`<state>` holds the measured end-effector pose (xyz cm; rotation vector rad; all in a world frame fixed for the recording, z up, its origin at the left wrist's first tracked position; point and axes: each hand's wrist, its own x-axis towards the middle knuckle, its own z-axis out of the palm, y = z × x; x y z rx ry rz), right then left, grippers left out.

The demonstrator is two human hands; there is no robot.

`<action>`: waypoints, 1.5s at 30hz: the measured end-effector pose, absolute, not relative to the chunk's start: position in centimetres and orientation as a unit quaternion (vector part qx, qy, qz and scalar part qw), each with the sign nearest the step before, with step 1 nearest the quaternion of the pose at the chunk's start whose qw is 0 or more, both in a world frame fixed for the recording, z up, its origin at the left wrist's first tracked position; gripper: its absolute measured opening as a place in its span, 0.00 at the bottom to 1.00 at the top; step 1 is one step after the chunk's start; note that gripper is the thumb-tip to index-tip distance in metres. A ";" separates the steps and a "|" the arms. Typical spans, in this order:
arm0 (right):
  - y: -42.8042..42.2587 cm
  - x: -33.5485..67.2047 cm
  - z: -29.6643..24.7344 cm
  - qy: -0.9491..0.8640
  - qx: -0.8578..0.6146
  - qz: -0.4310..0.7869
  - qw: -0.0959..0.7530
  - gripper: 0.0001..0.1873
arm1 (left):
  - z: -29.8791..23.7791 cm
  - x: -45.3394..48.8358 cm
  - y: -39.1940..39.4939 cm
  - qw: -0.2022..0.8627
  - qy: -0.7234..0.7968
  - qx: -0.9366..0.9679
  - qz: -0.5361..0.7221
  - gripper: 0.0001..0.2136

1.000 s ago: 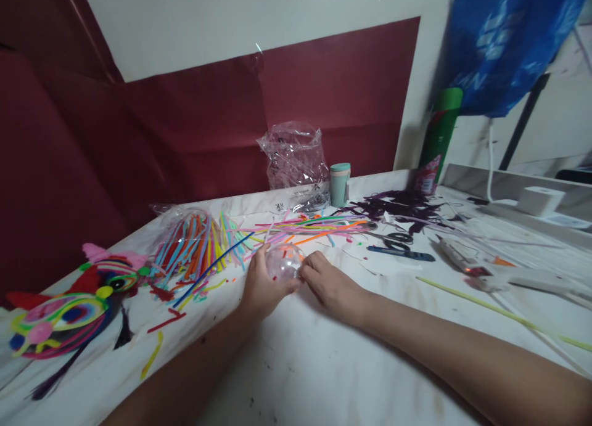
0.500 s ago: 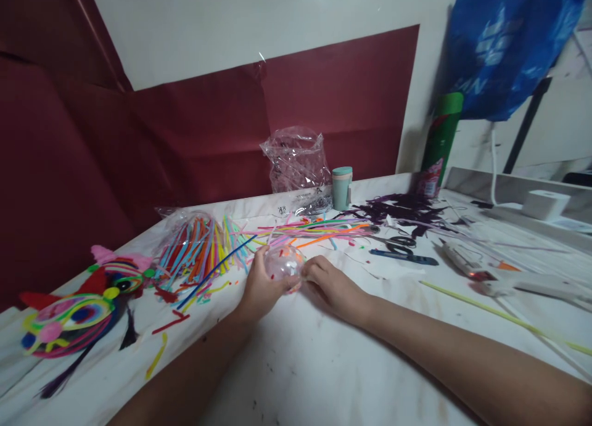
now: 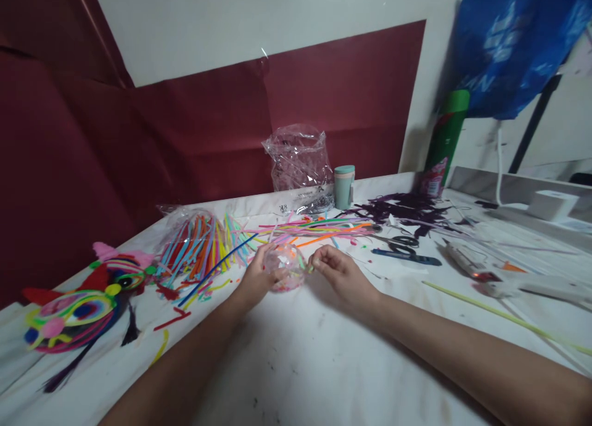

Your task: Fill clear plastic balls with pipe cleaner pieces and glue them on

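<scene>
A clear plastic ball [image 3: 285,267] with small coloured bits in or on it is held over the table by my left hand [image 3: 257,279], fingers wrapped round its left side. My right hand [image 3: 337,270] is just right of the ball, thumb and forefinger pinched on a small yellow-green piece [image 3: 310,267], perhaps a pipe cleaner scrap. Whether that piece touches the ball is unclear. Behind the hands lie loose pipe cleaners [image 3: 319,230] in many colours. A blue pipe cleaner [image 3: 217,269] slants to the left of my left hand.
Left stand decorated pipe-cleaner figures [image 3: 76,318] and a bagged bundle of pipe cleaners [image 3: 192,244]. Behind are a plastic bag [image 3: 300,161] and a green cup [image 3: 343,188]. Rightward lie scissors [image 3: 401,244], a blue cutter [image 3: 407,257], a glue gun [image 3: 504,284] and purple strips [image 3: 402,210].
My right hand has drawn slightly right, away from the ball, and the yellow-green piece now shows at its fingertips. My left hand keeps its hold on the ball. The view has shifted slightly.
</scene>
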<state>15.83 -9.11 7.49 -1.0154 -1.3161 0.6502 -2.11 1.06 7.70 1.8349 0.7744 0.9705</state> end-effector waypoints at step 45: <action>-10.0 15.8 7.7 -0.780 -0.573 -0.095 0.234 0.09 | 8.2 -1.6 -2.1 0.174 0.383 0.822 0.383 0.41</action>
